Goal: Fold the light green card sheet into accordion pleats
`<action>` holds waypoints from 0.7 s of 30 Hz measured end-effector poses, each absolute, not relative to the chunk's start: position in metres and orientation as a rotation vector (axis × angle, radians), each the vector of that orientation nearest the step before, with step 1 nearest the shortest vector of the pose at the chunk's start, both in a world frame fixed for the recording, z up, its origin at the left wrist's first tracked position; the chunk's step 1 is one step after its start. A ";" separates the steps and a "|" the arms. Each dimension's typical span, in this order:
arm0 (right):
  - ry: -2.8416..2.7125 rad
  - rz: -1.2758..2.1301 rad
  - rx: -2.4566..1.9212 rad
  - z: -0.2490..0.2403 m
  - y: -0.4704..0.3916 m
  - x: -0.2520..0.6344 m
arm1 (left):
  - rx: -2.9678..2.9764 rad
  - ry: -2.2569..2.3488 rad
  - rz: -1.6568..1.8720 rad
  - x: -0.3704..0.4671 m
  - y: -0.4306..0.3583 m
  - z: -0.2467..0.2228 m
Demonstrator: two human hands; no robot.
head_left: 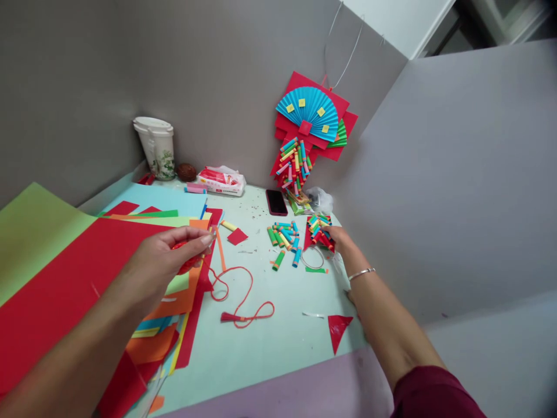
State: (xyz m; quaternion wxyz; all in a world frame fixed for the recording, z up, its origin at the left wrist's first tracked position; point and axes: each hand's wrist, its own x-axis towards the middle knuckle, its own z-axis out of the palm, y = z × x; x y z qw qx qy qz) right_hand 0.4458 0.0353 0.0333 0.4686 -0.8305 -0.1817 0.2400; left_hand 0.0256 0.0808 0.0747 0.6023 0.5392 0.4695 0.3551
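Observation:
My left hand (183,249) is closed on a bundle of red cord (188,262), thumb and forefinger pressed together above the paper stack. From it a red cord (250,284) loops down onto the table to a small red tassel (230,317). At the right, my right hand (337,237) reaches to a red paper piece bearing rolled paper tubes (319,223); its fingertips touch the tubes and are partly hidden. Loose green, blue and yellow tubes (285,235) lie left of that hand, with a clear ring (312,258) just below.
Coloured paper sheets (78,273) cover the left side. A white cup (157,148), tissue pack (221,180) and phone (277,202) stand or lie at the back. A fan-and-tube decoration (307,116) hangs on the wall. A red triangular scrap (338,332) lies near the front edge.

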 end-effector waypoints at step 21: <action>-2.437 0.841 -2.059 0.056 -0.024 0.205 | 1.281 0.992 0.974 0.021 0.082 0.078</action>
